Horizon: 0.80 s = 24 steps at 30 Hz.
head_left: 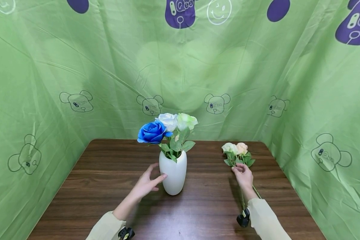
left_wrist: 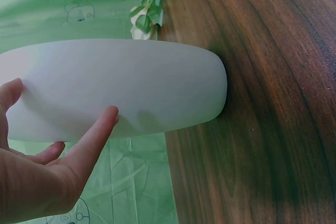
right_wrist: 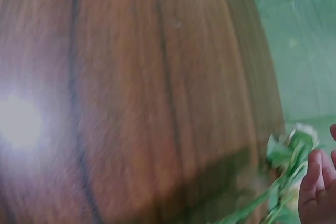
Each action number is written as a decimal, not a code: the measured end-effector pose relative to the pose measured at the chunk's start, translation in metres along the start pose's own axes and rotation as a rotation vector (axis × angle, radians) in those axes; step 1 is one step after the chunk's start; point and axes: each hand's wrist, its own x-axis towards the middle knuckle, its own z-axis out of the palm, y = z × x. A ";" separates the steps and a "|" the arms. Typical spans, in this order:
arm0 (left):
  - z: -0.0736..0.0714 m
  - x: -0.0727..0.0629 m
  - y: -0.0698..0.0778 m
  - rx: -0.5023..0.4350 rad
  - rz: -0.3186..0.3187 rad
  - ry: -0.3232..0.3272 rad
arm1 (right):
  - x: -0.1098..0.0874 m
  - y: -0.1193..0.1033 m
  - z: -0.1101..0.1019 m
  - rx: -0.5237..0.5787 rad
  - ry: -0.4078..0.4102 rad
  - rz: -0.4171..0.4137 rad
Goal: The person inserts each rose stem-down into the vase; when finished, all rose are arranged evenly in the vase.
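Observation:
A white vase point(head_left: 173, 178) stands upright on the table, holding a blue rose point(head_left: 153, 132), a white rose point(head_left: 168, 121) and a pale green rose point(head_left: 186, 121). My left hand point(head_left: 145, 185) is at the vase's left side, thumb and fingers spread, with the thumb tip point(left_wrist: 111, 113) at its wall. Over on the right lie a white rose point(head_left: 229, 148) and a peach rose point(head_left: 241, 148), their stems pointing toward me. Just above those stems is my right hand point(head_left: 243, 175), its fingers loosely bent. In the right wrist view, green leaves point(right_wrist: 281, 153) show beside the fingers.
The dark wooden table point(head_left: 108, 166) has its far edge close to a green cloth backdrop point(head_left: 114, 76) printed with bear outlines. This cloth also rises on both sides. A black wrist device point(head_left: 243, 218) sits by the right sleeve, another point(head_left: 126, 232) by the left.

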 end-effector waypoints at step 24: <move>0.000 -0.001 0.001 0.007 0.006 0.000 | -0.008 0.040 -0.019 -0.223 -0.174 0.104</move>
